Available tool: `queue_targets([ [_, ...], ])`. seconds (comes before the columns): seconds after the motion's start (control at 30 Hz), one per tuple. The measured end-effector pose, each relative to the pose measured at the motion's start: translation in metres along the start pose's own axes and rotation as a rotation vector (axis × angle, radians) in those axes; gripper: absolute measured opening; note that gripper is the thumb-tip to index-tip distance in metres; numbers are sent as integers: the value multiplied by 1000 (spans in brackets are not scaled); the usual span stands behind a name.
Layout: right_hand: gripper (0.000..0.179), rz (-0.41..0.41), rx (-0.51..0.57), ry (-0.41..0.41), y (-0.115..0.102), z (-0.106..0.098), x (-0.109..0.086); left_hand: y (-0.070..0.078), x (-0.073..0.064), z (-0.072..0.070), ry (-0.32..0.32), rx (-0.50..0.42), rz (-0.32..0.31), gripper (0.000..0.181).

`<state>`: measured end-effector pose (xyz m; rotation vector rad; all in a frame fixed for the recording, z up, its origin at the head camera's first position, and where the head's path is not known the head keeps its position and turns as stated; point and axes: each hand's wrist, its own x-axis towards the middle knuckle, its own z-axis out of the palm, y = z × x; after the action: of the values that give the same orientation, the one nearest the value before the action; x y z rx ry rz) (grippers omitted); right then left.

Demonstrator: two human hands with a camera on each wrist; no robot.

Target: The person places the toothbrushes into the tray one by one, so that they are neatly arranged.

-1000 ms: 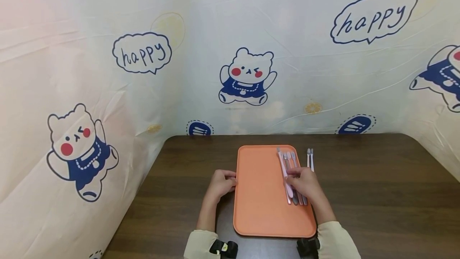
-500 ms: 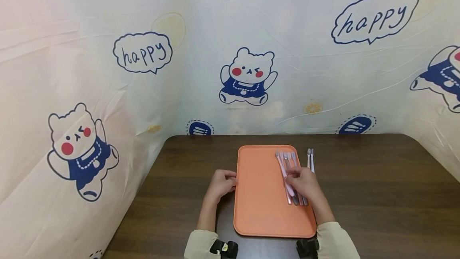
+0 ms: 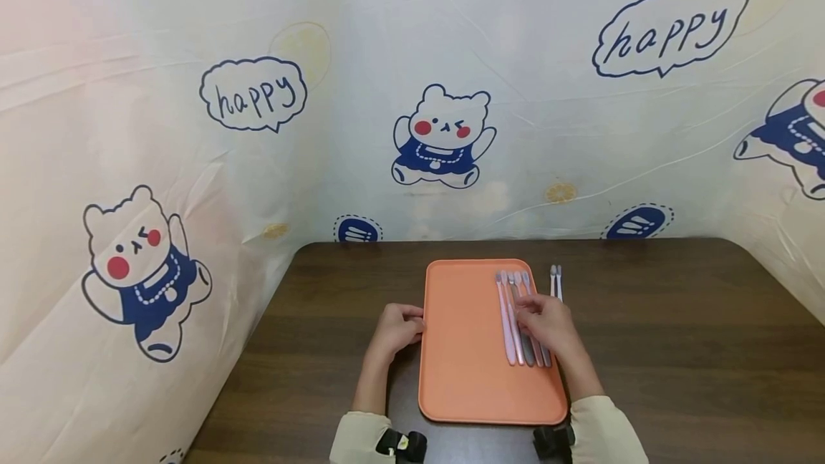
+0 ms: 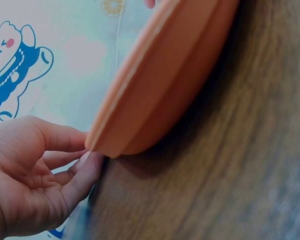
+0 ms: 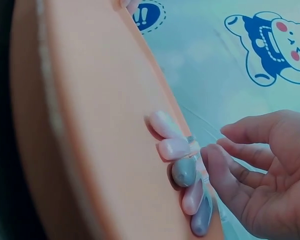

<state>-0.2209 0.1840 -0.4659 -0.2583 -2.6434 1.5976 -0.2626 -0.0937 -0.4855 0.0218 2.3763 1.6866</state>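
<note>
Several toothbrushes lie side by side along the right part of an orange tray [image 3: 470,349], heads toward the far end. The leftmost is a pale pink toothbrush [image 3: 507,331]; a grey toothbrush [image 5: 184,172] lies near the middle of the row. My right hand [image 3: 548,322] hovers over the row with thumb and forefinger apart and nothing between them, hiding parts of the right-hand brushes. With thumb and fingers, my left hand [image 4: 45,175] pinches the tray's left rim.
Two more toothbrushes [image 3: 556,283] lie on the dark wooden table [image 3: 677,335] just right of the tray, partly behind the right hand. A printed curtain [image 3: 361,149] hangs along the table's far edge and left side.
The pink toothbrush, held slanted across its neighbours in my right hand, now lies straight at the row's left end. My right fingers have let go and shifted slightly right. My left hand stays put.
</note>
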Motion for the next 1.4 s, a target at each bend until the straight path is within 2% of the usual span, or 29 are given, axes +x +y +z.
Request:
queue_targets([
  [0.37, 30, -11, -58, 24, -3, -8, 0, 0, 1, 0, 1, -4, -8, 27],
  [0.73, 30, -8, 30, 48, 1, -13, 1, 0, 1, 0, 8, 3, -12, 28],
  [1.4, 34, 28, 55, 43, 15, -35, 3, 1, 0, 0, 5, 9, -14, 28],
])
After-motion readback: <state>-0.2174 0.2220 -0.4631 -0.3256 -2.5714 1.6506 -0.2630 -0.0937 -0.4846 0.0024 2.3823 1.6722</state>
